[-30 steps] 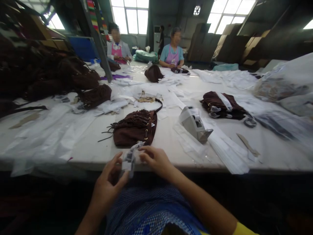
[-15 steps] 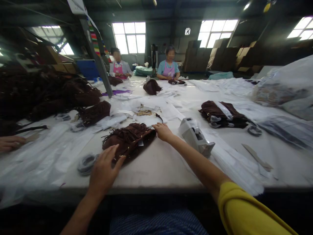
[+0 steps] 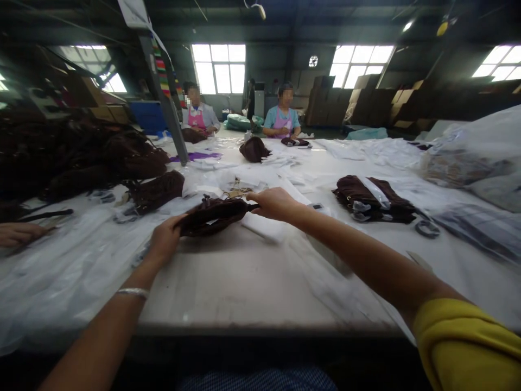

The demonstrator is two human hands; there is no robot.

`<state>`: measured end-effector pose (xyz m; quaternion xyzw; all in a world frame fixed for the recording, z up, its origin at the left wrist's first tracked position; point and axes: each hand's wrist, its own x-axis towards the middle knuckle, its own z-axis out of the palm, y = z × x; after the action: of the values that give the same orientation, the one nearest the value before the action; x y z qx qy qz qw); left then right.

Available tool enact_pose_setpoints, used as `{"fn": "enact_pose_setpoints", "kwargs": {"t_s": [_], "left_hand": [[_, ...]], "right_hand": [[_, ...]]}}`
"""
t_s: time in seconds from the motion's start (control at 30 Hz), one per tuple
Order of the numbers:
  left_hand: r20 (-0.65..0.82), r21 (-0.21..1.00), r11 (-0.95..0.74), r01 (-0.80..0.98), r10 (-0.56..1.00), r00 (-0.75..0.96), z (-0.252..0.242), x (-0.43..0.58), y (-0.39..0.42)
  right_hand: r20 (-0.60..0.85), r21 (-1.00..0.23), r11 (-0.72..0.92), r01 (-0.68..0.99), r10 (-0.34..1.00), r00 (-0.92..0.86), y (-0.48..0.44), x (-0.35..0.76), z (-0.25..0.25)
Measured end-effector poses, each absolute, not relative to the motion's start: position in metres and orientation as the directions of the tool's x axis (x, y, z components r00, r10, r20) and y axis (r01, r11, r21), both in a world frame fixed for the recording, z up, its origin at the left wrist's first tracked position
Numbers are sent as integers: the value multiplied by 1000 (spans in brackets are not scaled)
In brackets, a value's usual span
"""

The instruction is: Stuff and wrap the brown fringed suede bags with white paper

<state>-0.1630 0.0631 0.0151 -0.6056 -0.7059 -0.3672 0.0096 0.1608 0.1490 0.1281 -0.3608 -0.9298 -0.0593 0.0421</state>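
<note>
A dark brown fringed bag is held between my two hands, slightly above the white table. My left hand grips its left end, fingers wrapped over the edge. At the right end, my right hand pinches a dark strap or tab of the bag. Beyond the bag lie small tan tags and white sheets. My right forearm hides most of the tape dispenser.
A folded brown bundle with a clear band lies right, near a dark coil. Brown bags are heaped left, beside a grey post. Another person's hand is at far left. Two people work across the table.
My left hand has closed on the bag's left end and my right hand on the strap. The bag is lifted and tilted. My right forearm now covers the tape dispenser.
</note>
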Motion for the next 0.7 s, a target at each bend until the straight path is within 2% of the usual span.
{"fn": "enact_pose_setpoints", "kwargs": {"t_s": [0.17,0.23,0.33,0.4,0.53,0.7], "left_hand": [[467,566,12,824,819,-332,7,-169,60],[477,570,-4,821,816,-327,6,-167,51],[488,571,-45,820,821,-295,4,-158,36],[502,572,-83,816,823,-267,0,-147,26],[532,587,-145,796,811,-244,-14,-124,4],[548,541,-211,814,823,-151,-28,-116,-17]], "right_hand": [[-15,-213,759,615,626,-779,106,157,125],[-71,-259,720,644,651,-756,96,159,112],[-98,-155,621,768,764,-637,86,160,88],[-24,-80,575,814,815,-579,80,157,71],[164,-72,568,820,818,-552,76,145,41],[228,4,508,861,838,-496,102,142,24]]}}
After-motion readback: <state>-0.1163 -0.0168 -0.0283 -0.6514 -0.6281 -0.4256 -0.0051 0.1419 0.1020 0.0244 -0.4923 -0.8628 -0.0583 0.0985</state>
